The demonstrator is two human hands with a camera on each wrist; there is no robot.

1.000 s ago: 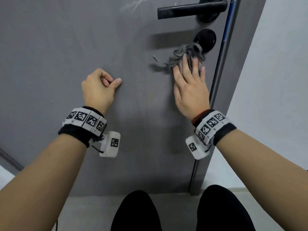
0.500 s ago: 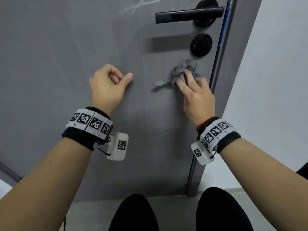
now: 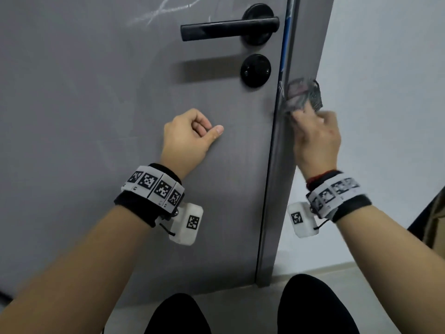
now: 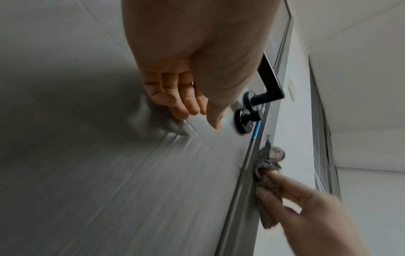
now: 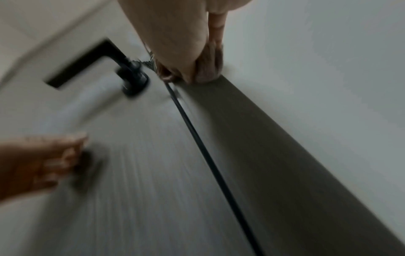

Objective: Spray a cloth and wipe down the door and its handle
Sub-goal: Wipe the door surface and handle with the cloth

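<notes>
Up close, the right hand [image 3: 315, 138] grips a bunched cloth [image 3: 302, 96], fingers curled round it, pressing it against the narrow outer edge of the door [image 3: 96, 104], just below the level of the round lock plate [image 3: 255, 70]. The cloth is grey with a fine dark mesh-like pattern and is motion-blurred in the head view; the left wrist view shows it crumpled between fingers [image 4: 282, 181] and the door's edge. The left hand [image 3: 190, 138] is a loose fist holding nothing, knuckles and thumb tip resting on the flat door face, well left of the edge and below the lever handle [image 3: 228, 28].

The door is matte grey with a faint vertical grain and pale whitish scribble marks near its top. Its black lever handle points left from a round rose, the lock plate directly beneath. A blue strip runs along the door's edge. To the right stands a plain white wall [image 3: 385, 68]. The wristbands carry black-and-white square marker patterns; no readable writing shows.
</notes>
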